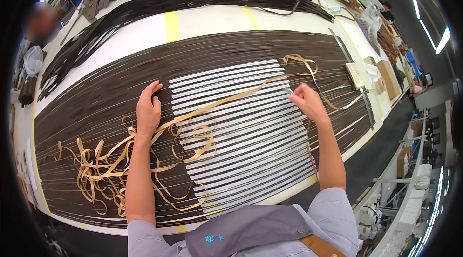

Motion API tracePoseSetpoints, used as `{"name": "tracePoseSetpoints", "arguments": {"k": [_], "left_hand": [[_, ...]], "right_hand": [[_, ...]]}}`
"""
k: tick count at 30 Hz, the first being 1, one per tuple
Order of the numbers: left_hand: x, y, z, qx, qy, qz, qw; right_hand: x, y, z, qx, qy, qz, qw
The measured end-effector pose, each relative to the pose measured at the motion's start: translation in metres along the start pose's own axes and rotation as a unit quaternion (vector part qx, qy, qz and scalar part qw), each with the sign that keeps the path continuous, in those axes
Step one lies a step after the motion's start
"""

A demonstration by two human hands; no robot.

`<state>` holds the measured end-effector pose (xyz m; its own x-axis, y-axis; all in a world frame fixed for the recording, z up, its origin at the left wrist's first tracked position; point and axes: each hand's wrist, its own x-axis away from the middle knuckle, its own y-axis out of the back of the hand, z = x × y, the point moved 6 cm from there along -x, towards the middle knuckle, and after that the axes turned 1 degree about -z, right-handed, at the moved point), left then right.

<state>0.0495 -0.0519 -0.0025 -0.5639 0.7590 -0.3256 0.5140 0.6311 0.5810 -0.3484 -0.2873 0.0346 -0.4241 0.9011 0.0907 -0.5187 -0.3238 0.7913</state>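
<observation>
Long dark brown strips point(96, 107) lie side by side across a white table. In the middle their surface shows as a block of white bands point(241, 127) with dark lines between. My left hand point(148, 107) rests just left of this block, fingers stretched out and holding nothing. At the block's upper right edge, my right hand point(307, 101) is closed in a pinch. A small pale silvery piece point(287, 91) shows at its fingertips; its kind is unclear. A tan ribbon point(217, 104) runs slantwise between my hands, and its loose coils point(103, 172) heap beside my left forearm.
A bundle of dark strips point(193, 4) curves along the far side of the white table point(130, 30). Metal bars point(341, 45) lie at the right ends, near a pale block point(354, 75). A person point(42, 23) is at the far left. Shelving point(400, 180) stands right.
</observation>
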Motion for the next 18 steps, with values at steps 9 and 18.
{"name": "tracePoseSetpoints", "arguments": {"k": [9,18], "left_hand": [[-0.007,-0.003,0.003,0.038,0.088,0.06,0.994],[0.058,-0.036,-0.102,-0.113,-0.106,0.335,0.929]], "right_hand": [[-0.033,0.057,-0.058,0.073,0.012,-0.159,0.984],[-0.094,0.04,-0.1,0.147,-0.067,-0.234,0.959]]}}
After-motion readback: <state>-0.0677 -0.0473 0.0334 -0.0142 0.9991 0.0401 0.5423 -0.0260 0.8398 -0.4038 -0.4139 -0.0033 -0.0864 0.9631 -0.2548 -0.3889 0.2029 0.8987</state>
